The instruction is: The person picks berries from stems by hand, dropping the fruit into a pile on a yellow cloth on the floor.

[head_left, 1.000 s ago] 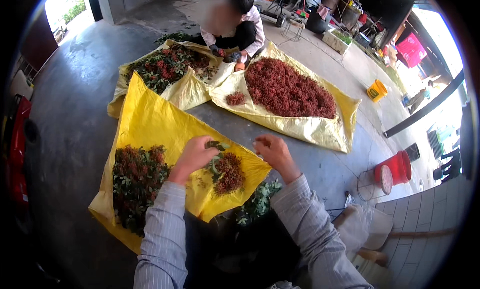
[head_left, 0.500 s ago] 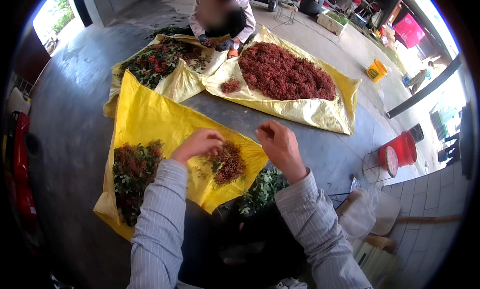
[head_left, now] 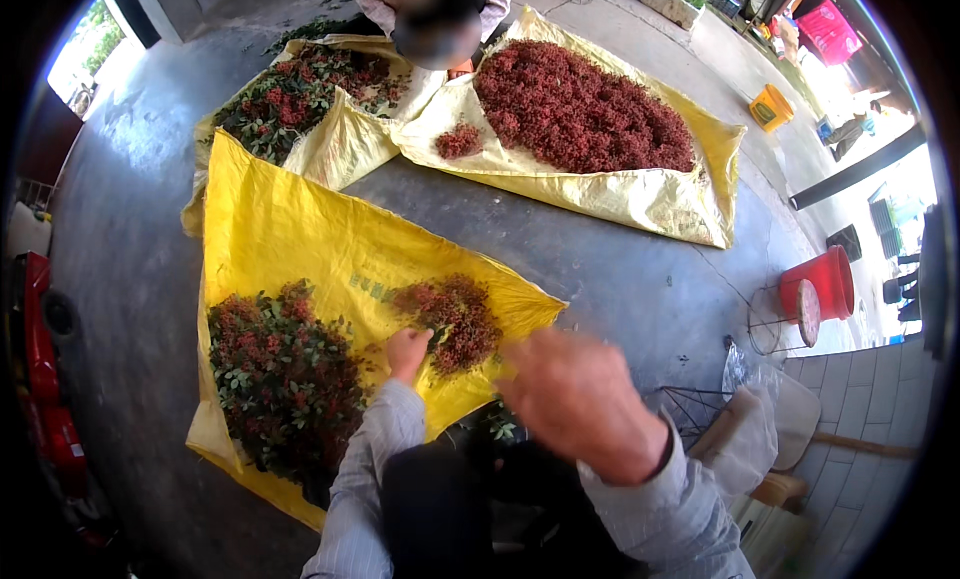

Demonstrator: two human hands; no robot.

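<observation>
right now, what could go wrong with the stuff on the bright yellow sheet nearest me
The berry pile lies near the right corner of the yellow sheet, so a bump could spill some onto the floor. The leafy pile shares that sheet, so a tug might mix the two.

Grey floor [head_left: 130, 279], grey tiles [head_left: 852, 429], daylit opening [head_left: 97, 41]

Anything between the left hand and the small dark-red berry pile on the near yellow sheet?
Nothing visible. The left hand is at the lower-left edge of the small dark-red berry pile; the blurred right hand is off to the right, not between them.
</observation>
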